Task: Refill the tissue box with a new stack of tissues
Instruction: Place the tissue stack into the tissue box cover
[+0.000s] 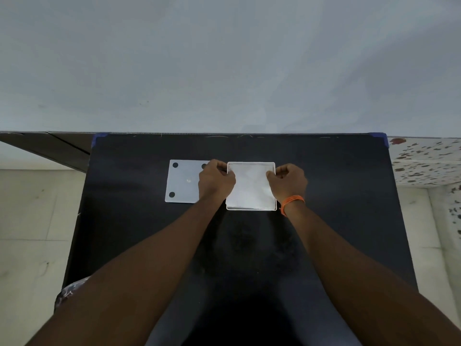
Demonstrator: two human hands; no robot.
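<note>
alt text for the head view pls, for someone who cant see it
Two hands, left and right, press a white tissue stack into an open white box on a black table. A flat white lid with dark dots lies just left of the box.

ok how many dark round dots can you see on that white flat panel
3 show on the white panel: far left corner, far right by the left hand at, near left corner. The hand may hide a fourth.
</note>
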